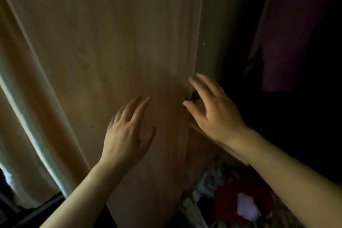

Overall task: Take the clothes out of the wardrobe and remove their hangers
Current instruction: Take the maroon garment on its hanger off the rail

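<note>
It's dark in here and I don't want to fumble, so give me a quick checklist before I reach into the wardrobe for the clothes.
1. Hands free: ok. The left hand and right hand are open and hold nothing.
2. Wardrobe door out of the way: ok. A dark opening shows to the right of its edge.
3. Garment to take: ok. A maroon garment hangs inside.
4. Its hanger located: cannot tell. The garment's top runs out of view.
5. Interior lit enough: not ok. It is mostly black.
</note>
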`<state>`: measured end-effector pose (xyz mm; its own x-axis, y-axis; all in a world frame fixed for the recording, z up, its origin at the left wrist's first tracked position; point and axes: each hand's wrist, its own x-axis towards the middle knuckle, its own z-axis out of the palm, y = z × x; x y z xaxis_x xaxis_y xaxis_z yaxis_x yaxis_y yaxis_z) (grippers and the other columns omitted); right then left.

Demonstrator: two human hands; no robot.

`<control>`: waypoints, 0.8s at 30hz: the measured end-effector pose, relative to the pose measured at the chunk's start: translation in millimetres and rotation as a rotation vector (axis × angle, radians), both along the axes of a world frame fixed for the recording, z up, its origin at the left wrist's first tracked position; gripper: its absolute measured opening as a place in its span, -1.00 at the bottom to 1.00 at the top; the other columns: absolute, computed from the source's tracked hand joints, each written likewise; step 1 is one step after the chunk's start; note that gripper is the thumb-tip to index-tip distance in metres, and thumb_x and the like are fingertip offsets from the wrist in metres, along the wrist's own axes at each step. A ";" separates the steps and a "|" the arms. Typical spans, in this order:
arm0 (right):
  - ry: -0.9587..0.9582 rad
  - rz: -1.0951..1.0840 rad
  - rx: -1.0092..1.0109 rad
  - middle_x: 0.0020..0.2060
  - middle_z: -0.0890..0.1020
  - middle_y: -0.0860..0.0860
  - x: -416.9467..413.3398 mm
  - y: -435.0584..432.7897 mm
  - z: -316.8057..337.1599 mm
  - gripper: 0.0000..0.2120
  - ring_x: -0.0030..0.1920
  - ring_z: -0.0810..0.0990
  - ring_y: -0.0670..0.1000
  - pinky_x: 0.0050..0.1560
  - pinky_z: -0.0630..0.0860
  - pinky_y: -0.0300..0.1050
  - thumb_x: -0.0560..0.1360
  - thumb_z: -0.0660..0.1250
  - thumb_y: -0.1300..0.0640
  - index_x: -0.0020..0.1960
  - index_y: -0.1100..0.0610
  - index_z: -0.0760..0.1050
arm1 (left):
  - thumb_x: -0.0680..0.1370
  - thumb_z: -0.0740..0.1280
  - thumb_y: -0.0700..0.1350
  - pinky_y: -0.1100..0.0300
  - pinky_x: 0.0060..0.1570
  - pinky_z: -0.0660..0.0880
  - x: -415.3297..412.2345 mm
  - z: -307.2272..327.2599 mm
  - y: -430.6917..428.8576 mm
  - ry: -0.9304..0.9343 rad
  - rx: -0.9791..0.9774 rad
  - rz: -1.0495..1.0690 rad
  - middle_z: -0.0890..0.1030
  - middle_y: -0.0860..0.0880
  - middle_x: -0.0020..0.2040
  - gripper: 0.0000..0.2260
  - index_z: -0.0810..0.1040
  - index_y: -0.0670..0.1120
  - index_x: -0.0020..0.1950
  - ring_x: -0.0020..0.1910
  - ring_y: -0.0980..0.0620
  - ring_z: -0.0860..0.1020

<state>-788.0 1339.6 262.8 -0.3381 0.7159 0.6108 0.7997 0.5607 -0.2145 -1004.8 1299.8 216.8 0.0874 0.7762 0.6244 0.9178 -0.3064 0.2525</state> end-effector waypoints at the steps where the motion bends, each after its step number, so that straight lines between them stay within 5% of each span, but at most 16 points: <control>1: -0.005 -0.010 0.025 0.49 0.16 0.00 17.3 4.7 17.5 -0.37 0.47 0.13 0.03 0.40 0.23 -0.01 0.52 -0.01 -0.28 0.49 0.03 0.14 | 0.51 0.12 0.16 -0.07 0.22 0.39 17.5 13.3 11.0 0.007 0.014 -0.024 0.37 -0.08 0.41 -0.46 0.28 -0.01 0.46 0.34 -0.15 0.38; 5: -0.011 -0.059 0.139 0.48 0.16 0.00 82.1 23.3 94.9 -0.44 0.47 0.12 0.01 0.41 0.17 -0.07 0.55 0.18 -0.12 0.47 0.06 0.17 | 0.50 0.06 0.21 0.02 0.15 0.41 89.3 77.0 53.1 -0.015 0.107 -0.162 0.39 -0.05 0.40 -0.43 0.28 0.01 0.46 0.28 -0.12 0.42; 12: -0.162 -0.236 0.420 0.47 0.19 0.02 147.0 50.6 234.3 -0.45 0.47 0.12 0.03 0.43 0.12 -0.09 0.54 0.22 -0.09 0.46 0.07 0.21 | 0.48 0.06 0.22 0.41 0.23 0.12 174.7 194.7 127.4 -0.104 0.328 -0.380 0.43 -0.08 0.35 -0.41 0.31 -0.05 0.43 0.34 0.00 0.35; 24: -0.234 -0.620 0.746 0.43 0.21 0.04 176.6 125.4 409.3 -0.46 0.43 0.16 0.07 0.38 0.19 -0.04 0.52 0.23 -0.13 0.42 0.05 0.27 | 0.45 0.11 0.16 0.28 0.22 0.19 252.1 384.7 259.9 -0.273 0.578 -0.651 0.43 -0.16 0.35 -0.41 0.35 -0.12 0.41 0.34 -0.07 0.36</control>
<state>-611.4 1465.0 672.1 -0.2038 0.2666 0.9420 0.9739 -0.0434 0.2230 -752.7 1559.7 601.5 0.1906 0.1853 0.9640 0.4503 -0.8891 0.0818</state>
